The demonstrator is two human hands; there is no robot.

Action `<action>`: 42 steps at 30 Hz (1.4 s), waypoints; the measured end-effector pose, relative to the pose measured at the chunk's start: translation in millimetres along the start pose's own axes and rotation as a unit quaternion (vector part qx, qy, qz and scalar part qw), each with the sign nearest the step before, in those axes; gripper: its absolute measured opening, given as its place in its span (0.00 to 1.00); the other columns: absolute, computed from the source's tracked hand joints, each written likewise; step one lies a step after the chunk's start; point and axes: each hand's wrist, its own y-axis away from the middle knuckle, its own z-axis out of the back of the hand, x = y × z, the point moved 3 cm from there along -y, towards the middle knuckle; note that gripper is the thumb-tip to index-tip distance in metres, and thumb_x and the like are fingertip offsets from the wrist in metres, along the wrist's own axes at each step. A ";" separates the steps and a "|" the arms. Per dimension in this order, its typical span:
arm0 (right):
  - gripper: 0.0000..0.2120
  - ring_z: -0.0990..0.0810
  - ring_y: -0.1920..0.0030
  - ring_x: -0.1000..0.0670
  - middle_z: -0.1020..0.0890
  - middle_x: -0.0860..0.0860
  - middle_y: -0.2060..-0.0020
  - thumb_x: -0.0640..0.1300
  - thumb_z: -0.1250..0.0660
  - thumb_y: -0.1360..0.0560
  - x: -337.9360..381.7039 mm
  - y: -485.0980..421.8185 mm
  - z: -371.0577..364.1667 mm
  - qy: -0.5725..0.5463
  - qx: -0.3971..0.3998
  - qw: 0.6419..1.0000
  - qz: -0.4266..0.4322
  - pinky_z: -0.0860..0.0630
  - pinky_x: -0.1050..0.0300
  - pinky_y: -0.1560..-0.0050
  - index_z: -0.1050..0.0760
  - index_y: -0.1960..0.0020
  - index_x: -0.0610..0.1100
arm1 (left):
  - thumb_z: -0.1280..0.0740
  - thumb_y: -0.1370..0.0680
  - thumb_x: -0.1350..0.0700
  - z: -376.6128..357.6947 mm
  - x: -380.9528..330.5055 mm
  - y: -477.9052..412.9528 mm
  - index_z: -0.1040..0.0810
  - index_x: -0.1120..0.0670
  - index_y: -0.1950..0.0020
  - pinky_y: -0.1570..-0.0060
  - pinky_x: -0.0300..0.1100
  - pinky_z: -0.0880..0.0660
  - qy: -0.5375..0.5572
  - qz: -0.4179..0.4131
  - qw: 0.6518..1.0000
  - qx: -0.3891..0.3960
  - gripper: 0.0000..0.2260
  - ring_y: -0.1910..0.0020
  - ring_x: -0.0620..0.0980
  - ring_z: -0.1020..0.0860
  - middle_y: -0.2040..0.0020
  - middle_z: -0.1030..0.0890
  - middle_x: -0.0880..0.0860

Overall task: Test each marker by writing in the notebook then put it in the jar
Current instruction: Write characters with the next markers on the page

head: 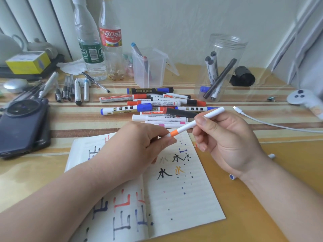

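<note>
On a cluttered desk (244, 198) an open notebook (183, 198) lies under both hands, which share one white, orange-banded marker (185, 127) just above the page: the left hand (138, 147) pinches its cap end and the right hand (225, 142) grips the barrel. The step looks like capping or uncapping, best done by moving the cap straight along the barrel. The jar (225, 67), with several markers inside, stands well beyond the right hand, past the loose pile (157, 103).

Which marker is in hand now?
The white marker with an orange band, held between left hand and right hand; no other is touched.
</note>
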 end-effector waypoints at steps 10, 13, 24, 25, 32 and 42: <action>0.04 0.20 0.66 0.50 0.16 0.43 0.63 0.42 0.28 0.24 5.7 1.0 -6.0 0.159 -0.086 0.982 0.057 0.26 0.61 0.68 0.18 0.52 0.41 | 0.36 0.20 0.43 -1.7 12.3 -7.9 0.22 0.45 0.59 0.72 0.38 0.29 0.002 0.071 0.997 -0.030 0.11 0.76 0.43 0.26 0.68 0.19 0.40; 0.06 0.17 0.64 0.54 0.15 0.40 0.58 0.37 0.30 0.23 17.0 3.2 -16.6 0.162 -0.092 0.978 0.088 0.26 0.66 0.69 0.20 0.46 0.38 | 0.36 0.19 0.44 -3.8 13.8 -10.5 0.21 0.40 0.51 0.68 0.41 0.25 0.020 0.074 0.996 -0.045 0.05 0.72 0.43 0.23 0.63 0.19 0.36; 0.13 0.18 0.63 0.53 0.19 0.51 0.63 0.39 0.31 0.24 139.2 -78.3 1.9 0.402 -0.269 0.751 0.450 0.19 0.53 0.57 0.24 0.40 0.42 | 0.34 0.21 0.45 0.9 7.0 -5.5 0.23 0.39 0.57 0.65 0.28 0.32 -0.003 0.055 0.997 -0.055 0.06 0.58 0.31 0.25 0.62 0.22 0.32; 0.13 0.19 0.62 0.53 0.20 0.51 0.62 0.39 0.32 0.24 146.1 -89.1 7.5 0.411 -0.289 0.731 0.461 0.20 0.54 0.56 0.23 0.39 0.41 | 0.34 0.21 0.44 0.1 9.2 -5.6 0.23 0.39 0.58 0.66 0.27 0.33 -0.005 0.054 0.997 -0.053 0.06 0.58 0.31 0.25 0.64 0.21 0.34; 0.21 0.19 0.51 0.44 0.20 0.49 0.51 0.39 0.39 0.22 140.6 -149.2 35.7 0.526 -0.309 0.712 0.347 0.22 0.49 0.44 0.25 0.30 0.44 | 0.34 0.21 0.44 -1.3 14.1 -5.2 0.18 0.44 0.55 0.65 0.29 0.32 -0.010 0.040 0.997 -0.067 0.08 0.57 0.37 0.25 0.64 0.21 0.39; 0.09 0.20 0.58 0.53 0.18 0.55 0.56 0.41 0.33 0.23 99.8 -86.1 15.1 0.645 -0.161 0.742 0.087 0.21 0.55 0.52 0.19 0.48 0.53 | 0.34 0.22 0.44 -0.9 12.9 -5.8 0.17 0.45 0.55 0.64 0.31 0.30 -0.008 0.045 0.997 -0.065 0.08 0.58 0.38 0.24 0.64 0.20 0.39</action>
